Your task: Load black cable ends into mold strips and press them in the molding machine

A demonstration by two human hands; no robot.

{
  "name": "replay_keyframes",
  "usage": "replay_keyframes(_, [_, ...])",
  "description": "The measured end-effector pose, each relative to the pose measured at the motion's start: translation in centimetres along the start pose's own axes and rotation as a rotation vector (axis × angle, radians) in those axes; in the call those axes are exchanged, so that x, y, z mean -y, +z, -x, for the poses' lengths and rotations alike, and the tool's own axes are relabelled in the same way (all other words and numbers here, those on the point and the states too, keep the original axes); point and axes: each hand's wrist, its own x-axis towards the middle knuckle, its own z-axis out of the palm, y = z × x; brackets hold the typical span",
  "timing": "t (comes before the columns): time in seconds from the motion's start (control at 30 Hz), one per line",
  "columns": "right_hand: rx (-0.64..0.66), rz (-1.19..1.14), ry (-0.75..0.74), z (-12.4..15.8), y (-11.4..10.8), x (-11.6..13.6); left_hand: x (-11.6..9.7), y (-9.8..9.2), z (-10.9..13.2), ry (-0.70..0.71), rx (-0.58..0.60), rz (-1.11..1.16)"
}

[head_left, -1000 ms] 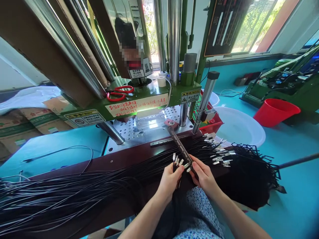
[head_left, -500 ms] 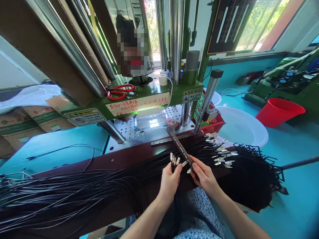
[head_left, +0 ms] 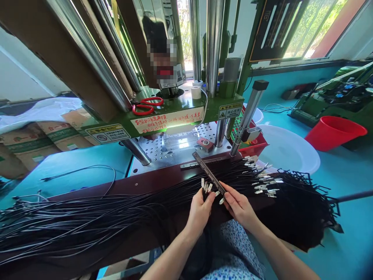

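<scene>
Narrow dark bar (head_left: 207,170), held out above the bench (head_left: 167,177), slanting away and leftward, far end toward the green press (head_left: 177,102). Looks stiff and fairly light, probably smooth enough to slip a little; best taken by the near end and along the edges, leaving the upper face free. Gripped at that near end by the right hand (head_left: 239,204), thumb on top, fingers wrapped closed beneath. Curled firmly inside the left hand (head_left: 198,212), just beside: several silver-tipped cables (head_left: 206,186), ends poking upward. Likely limp along the cord, rigid and more easily damaged at the tips, so better pinched just behind them. Close by the bar's near end, another silver tip (head_left: 222,201); cannot tell whether seated in it. Beyond, lying flat near the bench edge, a second bar (head_left: 189,166), crossed in view by the first. Spread leftward, loose black cables (head_left: 87,221); rightward, more silver connectors (head_left: 264,184). Farther out, a perforated metal plate (head_left: 153,155), a reddish block (head_left: 205,144) and red-handled scissors (head_left: 149,105).
</scene>
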Motion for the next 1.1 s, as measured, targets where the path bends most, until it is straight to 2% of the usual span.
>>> replay_keyframes(0.13, [-0.027, -0.171, 0.105, 0.1, 0.0, 0.7, -1.3, -1.0, 0.0, 0.099, 0.023, 0.059])
replay_keyframes(0.27, [-0.045, -0.180, 0.156, 0.3, -0.1, 1.1, -1.4, -1.5, -0.1, -0.023, 0.050, -0.013])
replay_keyframes(0.33, [-0.034, -0.164, 0.155, 0.3, -0.2, 1.1, -0.9, -1.3, -0.4, -0.010, 0.086, -0.112])
replay_keyframes(0.47, [-0.001, -0.132, 0.147, 0.2, -0.2, 1.3, -0.3, -0.8, -0.7, 0.116, 0.106, -0.240])
replay_keyframes(0.6, [0.013, -0.110, 0.145, 0.0, -0.2, 1.2, -1.0, -0.7, -0.7, 0.156, 0.116, -0.267])
replay_keyframes(0.73, [0.067, -0.030, 0.034, -0.3, -0.1, 0.6, -1.3, -0.8, -0.7, 0.204, 0.081, -0.298])
replay_keyframes(0.8, [0.080, -0.020, 0.006, -0.3, -0.1, 0.5, -1.2, -0.9, -0.7, 0.189, 0.078, -0.298])
replay_keyframes(0.9, [0.060, -0.108, 0.074, -0.2, 0.0, 1.0, -1.5, -1.3, -0.6, 0.121, 0.118, -0.230])
replay_keyframes(0.97, [0.012, -0.178, 0.129, -0.1, 0.0, 1.4, -2.0, -1.7, -0.5, 0.148, 0.081, -0.123])
replay_keyframes(1.03, [-0.043, -0.226, 0.148, 0.1, -0.1, 1.8, -2.6, -2.2, -0.4, 0.198, -0.034, 0.001])
replay_keyframes(1.1, [-0.069, -0.256, 0.150, 0.1, -0.1, 2.0, -2.9, -2.4, -0.3, 0.173, -0.110, 0.073])
